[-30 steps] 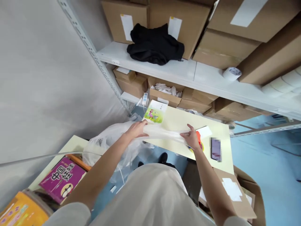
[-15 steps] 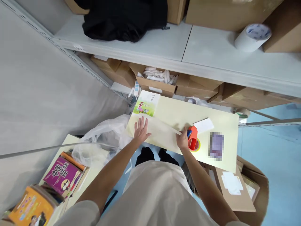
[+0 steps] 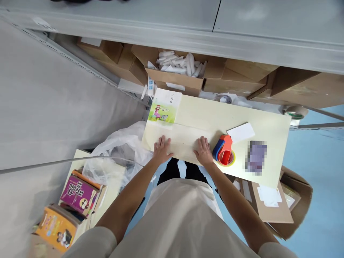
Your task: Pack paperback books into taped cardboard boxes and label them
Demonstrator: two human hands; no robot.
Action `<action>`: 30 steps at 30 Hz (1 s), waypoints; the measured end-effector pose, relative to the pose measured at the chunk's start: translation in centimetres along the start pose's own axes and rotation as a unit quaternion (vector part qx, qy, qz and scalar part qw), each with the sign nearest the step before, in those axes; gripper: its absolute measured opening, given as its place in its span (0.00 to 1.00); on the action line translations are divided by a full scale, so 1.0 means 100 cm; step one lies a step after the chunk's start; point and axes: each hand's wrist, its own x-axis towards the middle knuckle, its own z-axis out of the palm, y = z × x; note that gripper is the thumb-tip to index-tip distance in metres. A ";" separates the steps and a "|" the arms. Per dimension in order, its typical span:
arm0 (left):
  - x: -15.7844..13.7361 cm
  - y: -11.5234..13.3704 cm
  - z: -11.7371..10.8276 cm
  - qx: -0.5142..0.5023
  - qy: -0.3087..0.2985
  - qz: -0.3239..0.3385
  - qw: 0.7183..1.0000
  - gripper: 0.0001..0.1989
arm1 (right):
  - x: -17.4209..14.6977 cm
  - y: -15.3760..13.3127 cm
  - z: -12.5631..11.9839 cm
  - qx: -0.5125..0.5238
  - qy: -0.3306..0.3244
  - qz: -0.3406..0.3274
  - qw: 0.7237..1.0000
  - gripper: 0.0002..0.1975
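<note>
A pale, thin translucent sheet (image 3: 185,137) lies flat on the cream table (image 3: 209,107), along its front edge. My left hand (image 3: 161,149) rests on the sheet's left part, fingers stretched out and thumb pointing right. Palm down on the right part is my right hand (image 3: 203,151), its fingers also spread, holding nothing. An illustrated picture book (image 3: 164,108) lies at the table's far left corner, its lower edge meeting the sheet. Just right of my right hand stands an orange and blue tape dispenser (image 3: 225,149) with a roll of tape in it.
A white card or flat box (image 3: 241,132) and a blurred-out purple item (image 3: 256,157) lie on the table's right. Behind are a shelf (image 3: 161,32) and an open carton (image 3: 172,76) of white rolls. Plastic wrap (image 3: 115,168) and books (image 3: 79,193) are at left, cardboard boxes (image 3: 271,204) at right.
My right hand has gone from gripping the sheet's right end to lying spread on it. The sheet now lies flat. The view has tilted down, closer to the table.
</note>
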 end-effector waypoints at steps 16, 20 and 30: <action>0.108 -0.104 -0.066 -0.393 0.243 -0.121 0.879 0.31 | 0.126 -0.103 -0.028 0.300 0.034 0.111 0.947 0.30; 0.146 -0.128 -0.072 -0.437 0.220 -0.101 0.866 0.10 | 0.171 -0.128 -0.019 0.435 -0.004 0.194 0.879 0.28; 0.157 -0.134 -0.096 -0.606 0.191 -0.013 0.772 0.15 | 0.209 -0.134 0.000 0.542 0.032 0.099 0.834 0.23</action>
